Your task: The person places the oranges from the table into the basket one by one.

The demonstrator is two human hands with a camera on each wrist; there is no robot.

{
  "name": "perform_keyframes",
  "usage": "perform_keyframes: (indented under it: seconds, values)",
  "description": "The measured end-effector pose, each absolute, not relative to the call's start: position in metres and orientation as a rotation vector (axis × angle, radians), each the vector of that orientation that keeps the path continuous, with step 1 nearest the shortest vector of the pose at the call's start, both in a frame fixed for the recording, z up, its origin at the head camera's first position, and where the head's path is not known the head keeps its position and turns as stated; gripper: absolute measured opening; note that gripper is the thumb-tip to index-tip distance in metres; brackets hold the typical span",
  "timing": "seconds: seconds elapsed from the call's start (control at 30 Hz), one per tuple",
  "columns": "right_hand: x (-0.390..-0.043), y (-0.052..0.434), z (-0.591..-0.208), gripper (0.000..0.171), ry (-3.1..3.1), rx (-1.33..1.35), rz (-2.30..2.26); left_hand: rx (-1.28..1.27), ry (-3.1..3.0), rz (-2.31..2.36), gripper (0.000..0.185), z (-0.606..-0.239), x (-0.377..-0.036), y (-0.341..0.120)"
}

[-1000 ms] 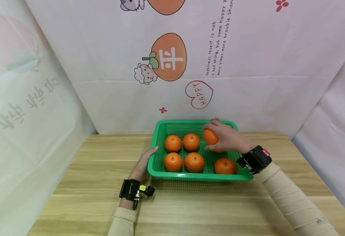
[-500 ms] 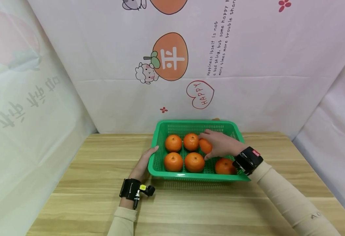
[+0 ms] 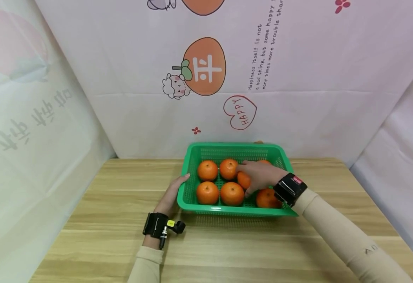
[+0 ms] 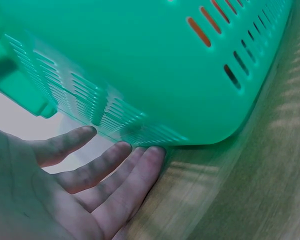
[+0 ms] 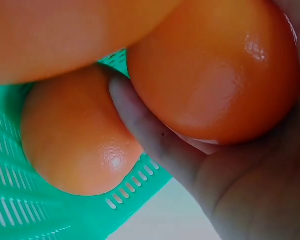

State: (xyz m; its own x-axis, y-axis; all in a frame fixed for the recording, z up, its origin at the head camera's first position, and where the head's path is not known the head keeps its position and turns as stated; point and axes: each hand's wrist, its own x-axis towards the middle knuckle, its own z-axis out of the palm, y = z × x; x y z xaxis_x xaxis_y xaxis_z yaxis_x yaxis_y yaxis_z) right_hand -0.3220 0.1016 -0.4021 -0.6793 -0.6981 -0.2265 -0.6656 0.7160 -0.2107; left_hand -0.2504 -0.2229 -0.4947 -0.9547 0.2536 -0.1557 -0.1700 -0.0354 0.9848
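Right hand [image 3: 261, 175] down inside the green perforated plastic basket [image 3: 192, 155], fingers [image 5: 150, 132] wrapped round a glossy orange mandarin [image 3: 243, 180], so grasping, not released. Held mandarin sitting low in the middle of the basket, squeezed into the gap between the back-row centre mandarin [image 3: 229, 168] and the front-row centre mandarin [image 3: 232, 193], and touching or very nearly touching both. From the right wrist view, held fruit [image 5: 215, 70] filling the palm, with one fingertip tucked underneath and pressed up against a neighbouring mandarin [image 5: 77, 137] lying on the mesh floor. So the fruit lies toward the basket's left from the palm, fingers curling under and over it; no real long axis to speak of, just a squat round thing.

Left hand [image 3: 172, 194] nowhere near the fruit: flat against the basket's outer left wall, fingers [image 4: 110, 167] straight and relaxed, tips tucked by the bottom edge where it meets the light wooden desk [image 3: 104, 236]. Bracing, not gripping. Right hand clearly the closer one.

Other mandarins: two at the left [image 3: 207, 170] [image 3: 207, 193], one at the front right corner [image 3: 267, 198], and one mostly hidden behind the hand
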Motion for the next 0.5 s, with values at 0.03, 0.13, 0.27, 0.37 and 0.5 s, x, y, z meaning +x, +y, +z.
perform_keyframes:
  seconds: [0.03,0.13,0.27,0.37,0.5]
  values:
    - [-0.322,0.100,-0.402,0.091,2.625,-1.066,-0.147,0.089,1.949,2.069,0.077,-0.494,-0.250,-0.223]
    - [-0.324,0.095,-0.404,0.087,2.608,-1.057,-0.120,0.094,1.945,2.071,0.075,-0.495,-0.249,-0.222]
    - [-0.326,0.092,-0.406,0.083,2.602,-1.050,-0.063,0.098,1.944,2.066,0.075,-0.495,-0.249,-0.222]
    - [-0.326,0.090,-0.405,0.083,2.592,-1.014,-0.041,0.096,1.949,2.066,0.076,-0.494,-0.249,-0.222]
    - [-0.326,0.090,-0.404,0.085,2.561,-0.924,-0.044,0.095,1.949,2.072,0.076,-0.495,-0.249,-0.222]
